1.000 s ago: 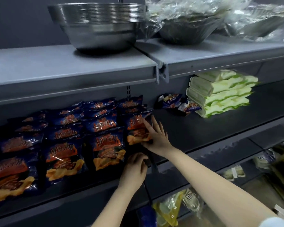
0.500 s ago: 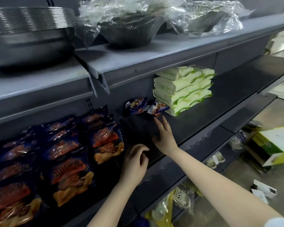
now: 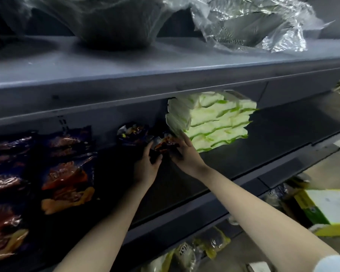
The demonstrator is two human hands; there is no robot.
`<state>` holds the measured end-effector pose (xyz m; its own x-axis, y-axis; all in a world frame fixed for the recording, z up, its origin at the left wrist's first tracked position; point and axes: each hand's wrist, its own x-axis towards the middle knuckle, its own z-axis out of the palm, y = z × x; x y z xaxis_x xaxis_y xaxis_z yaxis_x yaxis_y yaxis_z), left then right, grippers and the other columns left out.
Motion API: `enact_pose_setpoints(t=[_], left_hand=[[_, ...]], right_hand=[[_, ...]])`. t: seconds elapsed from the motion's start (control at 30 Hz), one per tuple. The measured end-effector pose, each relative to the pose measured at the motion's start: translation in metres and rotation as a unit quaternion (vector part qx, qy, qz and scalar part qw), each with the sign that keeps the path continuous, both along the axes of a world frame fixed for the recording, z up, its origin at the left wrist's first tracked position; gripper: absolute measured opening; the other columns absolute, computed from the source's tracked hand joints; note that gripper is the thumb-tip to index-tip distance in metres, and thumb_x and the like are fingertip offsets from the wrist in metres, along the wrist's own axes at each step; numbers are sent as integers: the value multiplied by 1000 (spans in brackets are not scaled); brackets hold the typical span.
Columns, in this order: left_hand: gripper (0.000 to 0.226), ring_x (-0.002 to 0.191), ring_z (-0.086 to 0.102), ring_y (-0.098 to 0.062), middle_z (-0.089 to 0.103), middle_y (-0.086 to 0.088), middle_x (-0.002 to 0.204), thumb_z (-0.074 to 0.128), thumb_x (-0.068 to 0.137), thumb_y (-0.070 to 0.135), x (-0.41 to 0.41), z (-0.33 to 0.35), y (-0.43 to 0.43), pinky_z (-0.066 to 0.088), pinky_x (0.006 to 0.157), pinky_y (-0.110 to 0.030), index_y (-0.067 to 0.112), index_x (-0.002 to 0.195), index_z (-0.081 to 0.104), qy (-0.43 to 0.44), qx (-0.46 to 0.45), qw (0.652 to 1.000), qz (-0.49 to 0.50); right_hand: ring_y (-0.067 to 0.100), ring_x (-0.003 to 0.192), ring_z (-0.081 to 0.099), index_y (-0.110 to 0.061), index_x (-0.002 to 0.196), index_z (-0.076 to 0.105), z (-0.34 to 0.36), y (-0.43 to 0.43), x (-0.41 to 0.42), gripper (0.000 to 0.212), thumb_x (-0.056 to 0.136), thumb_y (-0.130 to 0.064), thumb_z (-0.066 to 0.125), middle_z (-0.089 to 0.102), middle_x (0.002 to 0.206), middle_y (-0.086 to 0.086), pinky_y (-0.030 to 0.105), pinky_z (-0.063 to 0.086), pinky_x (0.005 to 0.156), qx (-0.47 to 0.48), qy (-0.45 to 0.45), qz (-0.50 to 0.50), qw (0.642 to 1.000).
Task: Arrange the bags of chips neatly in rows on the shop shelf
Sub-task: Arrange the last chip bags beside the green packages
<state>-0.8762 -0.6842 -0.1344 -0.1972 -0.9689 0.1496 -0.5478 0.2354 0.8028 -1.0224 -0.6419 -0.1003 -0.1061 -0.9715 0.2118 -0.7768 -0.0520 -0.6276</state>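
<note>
Bags of chips (image 3: 67, 177) lie in rows on the left part of the shelf (image 3: 273, 146). At the back of the shelf one small bag (image 3: 165, 143) is between both hands. The left hand (image 3: 147, 167) grasps its left edge with curled fingers. The right hand (image 3: 185, 157) lies against its right side, fingers almost straight; I cannot tell if it grips. Just beside stands a stack of green and white packs (image 3: 218, 124).

Shop: metal shelf (image 3: 185, 79) stocked with chip bags (image 3: 67, 181).
</note>
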Motion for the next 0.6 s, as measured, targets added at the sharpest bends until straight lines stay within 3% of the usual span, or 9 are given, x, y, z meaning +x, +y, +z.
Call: enact_pose_setpoints(t=[0.07, 0.17, 0.33, 0.4, 0.47, 0.53, 0.6], left_hand=[[46, 106, 62, -25, 63, -8, 118, 57, 90, 31, -11, -4, -10, 50, 82, -33, 27, 134, 45, 20, 27, 999, 20], [35, 103, 62, -23, 67, -9, 111, 58, 91, 22, -16, -6, -15, 44, 77, -26, 20, 125, 55, 59, 53, 993, 89], [27, 90, 67, -22, 72, -10, 95, 64, 86, 18, -6, -3, -5, 49, 77, -27, 14, 113, 65, 48, -29, 986, 155], [25, 84, 68, -17, 72, -9, 90, 67, 83, 17, 1, 2, 4, 53, 78, -27, 12, 107, 67, 62, -64, 986, 143], [22, 77, 65, -10, 71, -4, 85, 68, 81, 14, 7, 11, 13, 50, 72, -15, 10, 103, 69, 76, -98, 983, 137], [18, 71, 60, -1, 67, 4, 80, 67, 81, 13, 13, 22, 18, 43, 65, -3, 12, 99, 70, 93, -101, 980, 142], [14, 71, 61, 0, 65, 9, 77, 67, 81, 14, 19, 30, 17, 46, 68, -7, 17, 95, 71, 134, -68, 980, 134]], right_hand=[[11, 144, 13, -17, 145, 32, -2, -1, -11, 60, 90, -14, 57, 4, 158, 0, 13, 19, 106, 9, -3, 28, 1000], [10, 144, 12, -19, 145, 33, -10, -3, -15, 62, 89, -13, 58, 0, 158, -2, 22, 23, 113, 15, -34, 49, 998], [16, 142, 21, -15, 140, 40, -21, -3, -13, 56, 87, -10, 57, 18, 154, 6, 9, 17, 103, -2, -53, 34, 998], [20, 137, 31, -12, 136, 44, -24, 0, -12, 51, 87, -9, 57, 31, 147, 10, 12, 22, 105, -51, -66, 23, 996], [24, 130, 41, -9, 134, 45, -26, 3, -11, 51, 85, -7, 58, 39, 139, 13, 22, 31, 107, -98, -94, 16, 991], [23, 125, 45, -9, 137, 39, -27, 5, -8, 60, 81, -6, 62, 43, 135, 12, 32, 38, 105, -121, -120, 25, 985], [18, 130, 42, -14, 144, 27, -27, 6, -5, 78, 78, -9, 67, 41, 139, 8, 31, 38, 107, -107, -159, 46, 980]])
